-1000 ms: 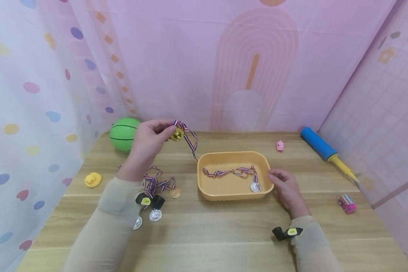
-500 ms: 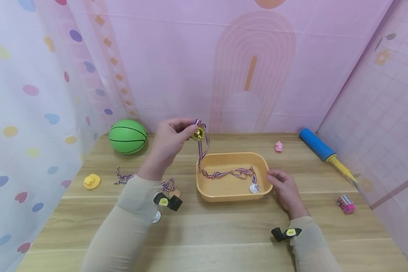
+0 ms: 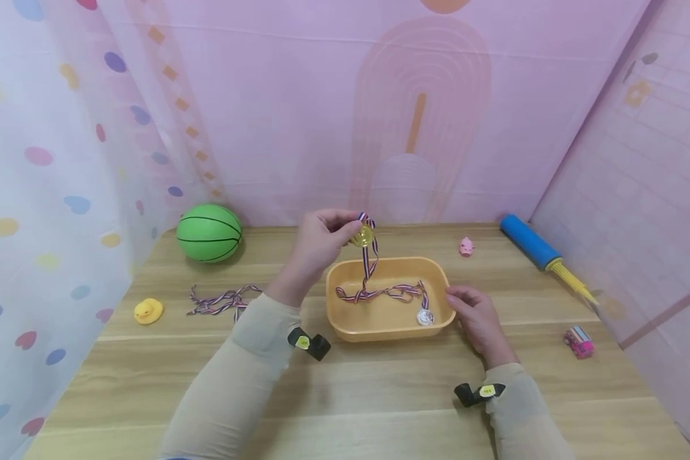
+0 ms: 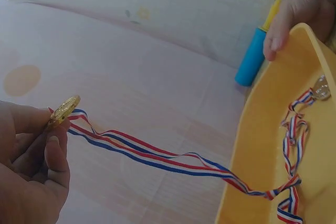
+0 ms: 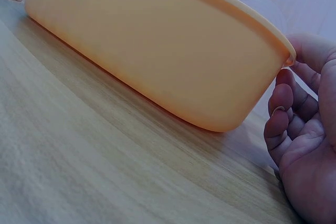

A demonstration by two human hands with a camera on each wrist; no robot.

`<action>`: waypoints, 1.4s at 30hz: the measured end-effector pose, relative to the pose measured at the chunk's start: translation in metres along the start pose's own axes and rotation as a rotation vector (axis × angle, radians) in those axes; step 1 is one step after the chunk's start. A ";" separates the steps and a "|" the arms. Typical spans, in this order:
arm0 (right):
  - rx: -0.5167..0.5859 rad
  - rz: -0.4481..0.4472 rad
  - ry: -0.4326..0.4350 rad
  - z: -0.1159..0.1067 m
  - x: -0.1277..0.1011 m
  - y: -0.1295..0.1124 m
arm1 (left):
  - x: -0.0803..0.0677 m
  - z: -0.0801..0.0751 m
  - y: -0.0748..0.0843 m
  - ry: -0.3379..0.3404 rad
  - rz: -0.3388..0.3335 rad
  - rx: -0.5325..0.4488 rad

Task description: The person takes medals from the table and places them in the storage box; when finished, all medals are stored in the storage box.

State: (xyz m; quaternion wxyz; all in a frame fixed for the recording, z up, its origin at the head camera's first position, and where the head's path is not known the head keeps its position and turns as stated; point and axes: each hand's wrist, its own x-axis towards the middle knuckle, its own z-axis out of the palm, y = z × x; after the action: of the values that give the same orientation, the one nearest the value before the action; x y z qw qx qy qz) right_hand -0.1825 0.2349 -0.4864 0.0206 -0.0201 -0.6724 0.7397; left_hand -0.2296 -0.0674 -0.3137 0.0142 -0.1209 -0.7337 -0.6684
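My left hand (image 3: 316, 249) pinches a gold medal (image 3: 365, 236) between thumb and fingers, above the back left of a yellow plastic basin (image 3: 379, 334). Its red, white and blue ribbon (image 4: 152, 157) hangs down into the basin. Inside lies a silver medal (image 3: 425, 317), its ribbon stretched to the left. At the basin's right end, my right hand (image 3: 480, 322) holds the rim; in the right wrist view the fingers (image 5: 281, 98) curl beneath that rim. More striped ribbons (image 3: 221, 300) lie on the table to the left, partly hidden by my left sleeve.
A green ball (image 3: 209, 233) and a yellow toy duck (image 3: 149, 311) are on the left. Toward the right are a pink toy pig (image 3: 466, 246), a blue and yellow hand pump (image 3: 531, 244) and a small pink toy vehicle (image 3: 579, 342). Curtains stand behind the wooden table (image 3: 379, 390).
My left hand has carried the gold medal rightward from beside the basin to above it, the ribbon trailing. My right hand stays at the basin's rim. The view has shifted slightly.
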 end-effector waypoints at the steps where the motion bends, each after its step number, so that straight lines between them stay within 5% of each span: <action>1: -0.001 0.002 0.000 0.001 0.000 0.000 | 0.000 -0.001 -0.003 0.007 -0.004 0.011; 7: 0.021 0.005 0.002 -0.001 0.001 -0.003 | 0.004 0.005 -0.026 0.007 -0.021 0.089; 17: 0.019 0.002 -0.001 0.001 -0.002 -0.002 | 0.002 0.043 -0.081 -0.092 -0.064 0.385; 23: 0.024 0.010 -0.012 0.005 -0.003 -0.004 | -0.001 0.059 -0.094 -0.177 -0.174 0.431; 30: 0.017 0.015 -0.013 0.005 -0.001 -0.004 | 0.002 0.072 -0.108 -0.232 -0.154 0.475; 42: 0.013 0.011 -0.007 0.004 -0.001 -0.003 | 0.000 0.083 -0.124 -0.289 -0.215 0.463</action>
State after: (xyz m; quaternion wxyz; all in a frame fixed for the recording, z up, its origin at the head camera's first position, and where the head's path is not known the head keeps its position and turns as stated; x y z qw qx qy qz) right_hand -0.1820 0.2312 -0.4834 0.0144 -0.0209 -0.6673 0.7443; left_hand -0.2420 0.0049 -0.4440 -0.1343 -0.1300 -0.8699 -0.4565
